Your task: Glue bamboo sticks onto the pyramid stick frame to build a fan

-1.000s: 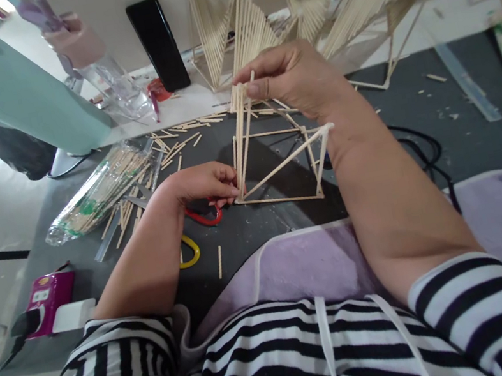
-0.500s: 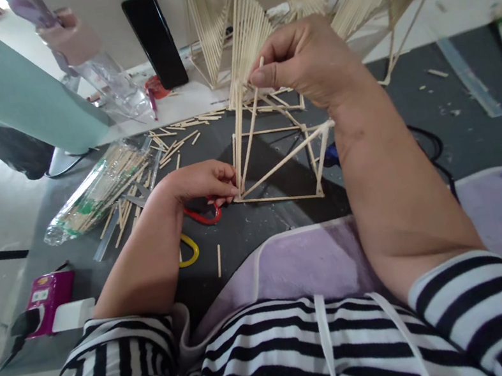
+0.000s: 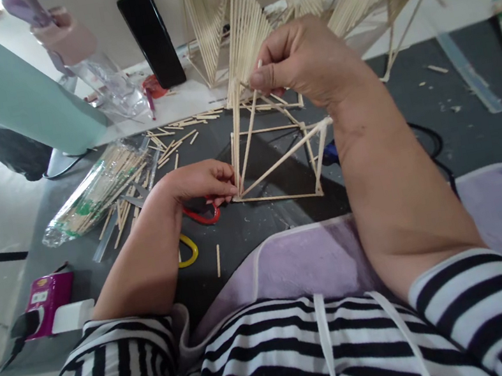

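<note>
A frame of thin wooden sticks (image 3: 281,196) stands on the dark table, with slanted sticks rising from its corners. My left hand (image 3: 211,182) pinches the frame's near left corner, where several sticks meet. Higher up, my right hand (image 3: 283,69) holds the upper end of a slanted wooden stick (image 3: 248,140) between thumb and fingers. That stick's lower end reaches down to the corner at my left hand. Under my left hand and forearm lie scissors with one red handle (image 3: 202,215) and one yellow handle (image 3: 189,251).
Loose sticks and a plastic bag of sticks (image 3: 96,189) lie on the left. Behind stand a black phone (image 3: 152,40) and finished-looking stick structures (image 3: 244,14). A purple power socket (image 3: 49,298) is at the left edge, a clear ruler-like strip (image 3: 468,72) on the right.
Almost nothing differs. Both hands keep their grip on the sticks, and the whole view has shifted very slightly.
</note>
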A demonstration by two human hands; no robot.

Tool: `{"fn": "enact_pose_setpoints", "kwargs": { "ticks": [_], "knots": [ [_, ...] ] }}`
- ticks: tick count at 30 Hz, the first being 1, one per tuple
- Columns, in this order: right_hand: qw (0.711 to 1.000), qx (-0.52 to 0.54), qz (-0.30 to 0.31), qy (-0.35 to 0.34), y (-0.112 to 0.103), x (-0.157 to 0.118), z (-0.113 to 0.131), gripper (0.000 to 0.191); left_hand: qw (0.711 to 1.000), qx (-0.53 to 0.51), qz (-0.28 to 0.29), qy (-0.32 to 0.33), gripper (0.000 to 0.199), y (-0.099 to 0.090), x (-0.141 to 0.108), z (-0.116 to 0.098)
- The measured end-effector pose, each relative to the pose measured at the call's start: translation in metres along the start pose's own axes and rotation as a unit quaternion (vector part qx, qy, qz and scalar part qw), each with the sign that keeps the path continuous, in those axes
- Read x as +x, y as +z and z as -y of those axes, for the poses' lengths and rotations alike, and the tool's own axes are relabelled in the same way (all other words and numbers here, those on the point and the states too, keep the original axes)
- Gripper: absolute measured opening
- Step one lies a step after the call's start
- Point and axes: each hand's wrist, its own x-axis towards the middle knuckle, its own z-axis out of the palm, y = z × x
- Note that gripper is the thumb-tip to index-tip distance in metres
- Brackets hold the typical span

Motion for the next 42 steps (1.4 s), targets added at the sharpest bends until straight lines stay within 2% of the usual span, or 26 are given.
{"fn": "enact_pose_setpoints", "kwargs": {
  "ticks": [8,14,17,23,27,35,42],
  "knots": [
    [1.000,0.002,0.008,-0.015,0.001,0.001,0.002,0.025,1.000,0.014,-0.009,-0.004,0.021,0.000,-0.001,-0.002],
    [1.000,-0.020,0.019,0.003,0.002,0.001,0.005,0.034,0.998,0.052,-0.026,0.000,0.023,0.004,-0.002,-0.005],
    [0.996,-0.083,0.025,-0.008,0.003,0.002,0.004,0.032,0.998,0.059,-0.033,0.000,0.025,0.005,-0.002,-0.005],
    [0.968,-0.230,0.030,-0.093,-0.001,0.007,-0.003,0.035,0.998,0.055,-0.035,-0.008,0.028,0.007,-0.003,-0.008],
    [0.954,-0.274,0.034,-0.120,-0.003,0.008,-0.007,0.038,0.998,0.051,-0.036,-0.011,0.028,0.007,-0.003,-0.007],
    [0.968,-0.210,0.025,-0.134,0.003,0.010,-0.016,0.047,0.999,0.041,-0.018,-0.007,0.027,0.004,-0.001,-0.003],
    [0.978,-0.175,0.031,-0.106,0.006,0.008,-0.012,0.047,0.999,0.041,-0.028,-0.016,0.029,0.004,-0.001,-0.003]
  ]
}}
